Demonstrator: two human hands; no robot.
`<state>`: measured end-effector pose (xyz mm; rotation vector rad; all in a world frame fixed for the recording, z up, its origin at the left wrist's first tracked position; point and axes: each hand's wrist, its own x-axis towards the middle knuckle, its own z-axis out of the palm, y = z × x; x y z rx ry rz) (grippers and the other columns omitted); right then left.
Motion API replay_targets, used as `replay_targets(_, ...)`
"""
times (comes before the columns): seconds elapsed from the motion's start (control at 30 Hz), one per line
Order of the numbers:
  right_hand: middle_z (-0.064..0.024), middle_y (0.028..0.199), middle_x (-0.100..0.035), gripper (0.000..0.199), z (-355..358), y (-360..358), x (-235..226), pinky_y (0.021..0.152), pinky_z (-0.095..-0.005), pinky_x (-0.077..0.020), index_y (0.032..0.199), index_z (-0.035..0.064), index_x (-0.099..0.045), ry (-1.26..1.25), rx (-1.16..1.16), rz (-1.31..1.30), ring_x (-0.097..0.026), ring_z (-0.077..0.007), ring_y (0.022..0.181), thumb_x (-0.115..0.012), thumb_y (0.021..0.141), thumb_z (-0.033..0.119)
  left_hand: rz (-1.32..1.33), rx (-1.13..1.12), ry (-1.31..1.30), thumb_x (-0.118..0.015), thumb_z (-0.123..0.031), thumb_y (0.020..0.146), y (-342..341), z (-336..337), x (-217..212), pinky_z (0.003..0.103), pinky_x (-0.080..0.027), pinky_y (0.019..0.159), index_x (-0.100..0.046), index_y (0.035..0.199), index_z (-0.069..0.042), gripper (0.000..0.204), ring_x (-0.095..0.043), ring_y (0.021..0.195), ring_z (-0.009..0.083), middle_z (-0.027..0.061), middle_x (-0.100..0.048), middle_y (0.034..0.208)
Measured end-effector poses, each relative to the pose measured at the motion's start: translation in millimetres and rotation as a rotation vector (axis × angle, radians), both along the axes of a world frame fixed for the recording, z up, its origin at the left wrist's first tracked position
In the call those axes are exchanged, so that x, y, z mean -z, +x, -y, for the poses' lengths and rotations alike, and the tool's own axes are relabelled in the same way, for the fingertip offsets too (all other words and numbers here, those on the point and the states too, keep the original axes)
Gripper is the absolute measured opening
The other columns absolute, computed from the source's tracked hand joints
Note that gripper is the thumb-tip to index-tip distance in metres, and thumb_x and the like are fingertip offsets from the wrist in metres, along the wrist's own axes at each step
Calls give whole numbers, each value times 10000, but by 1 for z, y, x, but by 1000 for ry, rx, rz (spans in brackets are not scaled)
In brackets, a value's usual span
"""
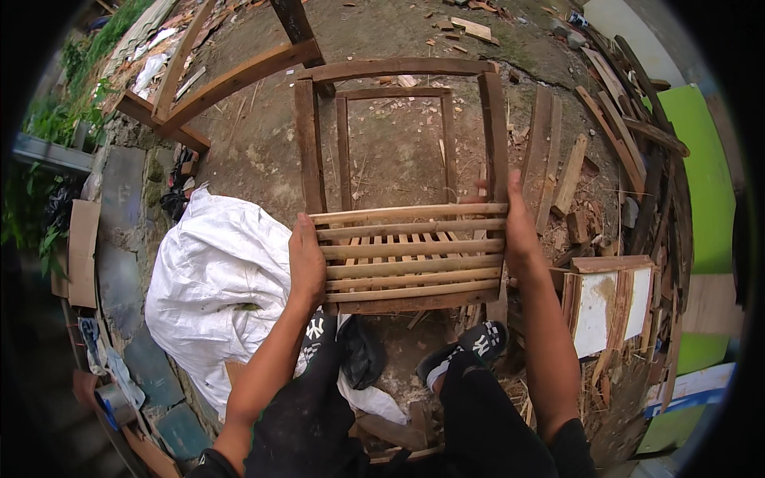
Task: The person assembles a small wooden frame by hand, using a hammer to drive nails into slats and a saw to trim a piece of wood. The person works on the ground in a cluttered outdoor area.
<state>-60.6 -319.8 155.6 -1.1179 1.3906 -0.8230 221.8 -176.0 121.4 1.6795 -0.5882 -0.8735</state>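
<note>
Before me is a chair-like wooden frame (488,119) of dark squared timber. Several pale slats (410,248), round-edged like split bamboo, run across its near part, and more slats show through the gaps. My left hand (307,259) is closed on the frame's left edge, its fingertips partly hidden. On the opposite edge, my right hand (522,227) grips with the thumb up and some fingers showing behind the upright. Both arms reach forward, one on each side of the slats.
A white woven sack (215,279) lies at left, beside stone slabs (119,207). Another timber frame (239,80) stands far left. Loose planks (542,151) and a wood pile (661,183) line the right, near a white-panelled wooden piece (598,311). Wood scraps litter the dirt ground.
</note>
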Motion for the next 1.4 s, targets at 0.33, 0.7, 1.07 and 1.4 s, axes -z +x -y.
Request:
replay_targets(0.33,-62,699,-574,839,-19,19,92,657,-319,-467,888,27,-617,-300,210,465,-561,-179,653,-248,1038,765,359,151,-357,-352,-601,1110,39,11,64,339,-489,774,-624,1164,4,666,-635,869,192,104,-669,964)
replay_targets(0.7,-109,1352,-608,688,-27,-61,203,1133,-384,-382,1392,3,-537,-332,54,58,-568,-217,1255,-227,1141,564,327,386,-72,-428,-330,1143,22,-21,147,401,-485,992,-558,1345,46,446,-663,1160,358,242,-692,1213)
replay_targets(1.07,-70,783,-581,770,4,5,34,747,-315,-458,879,46,-588,-243,-39,334,-570,-191,729,-215,1091,686,-52,238,-361,-268,-699,1078,33,22,100,312,-514,762,-686,1162,26,841,-662,826,174,123,-731,993)
replay_targets(1.4,-56,699,-477,559,3,11,66,590,-322,-355,793,73,-498,-384,163,449,-410,-161,575,-278,1088,494,-443,29,-330,-329,-609,1108,20,26,108,274,-456,569,-645,889,-46,682,-576,603,134,47,-621,723)
